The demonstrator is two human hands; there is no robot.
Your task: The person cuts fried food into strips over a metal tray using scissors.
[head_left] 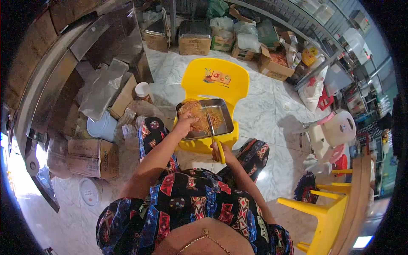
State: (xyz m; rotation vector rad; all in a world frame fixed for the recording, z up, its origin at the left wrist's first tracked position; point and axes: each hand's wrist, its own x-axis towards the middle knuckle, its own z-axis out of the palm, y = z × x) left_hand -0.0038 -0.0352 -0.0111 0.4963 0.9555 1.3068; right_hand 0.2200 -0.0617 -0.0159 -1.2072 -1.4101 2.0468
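Observation:
A rectangular metal tray [230, 128] rests on the seat of a small yellow chair [216, 88] in front of my knees. My left hand [187, 124] is closed on a piece of flat, orange-brown food [194, 109] over the tray's left side; its exact kind is unclear. In my right hand [222, 154] is a pair of scissors [219, 149] with yellow handles, its metal blades reaching over the tray beside the food. Thin orange-yellow strips [216, 117] lie on the tray's bottom, right of the blades.
Cardboard boxes [194, 44] and bags line the back under a metal rack. To the left are a carton [92, 157], a blue-lidded bucket [102, 126] and a white tub [90, 191]. A white child's seat [338, 127] and a yellow stool [316, 212] stand right.

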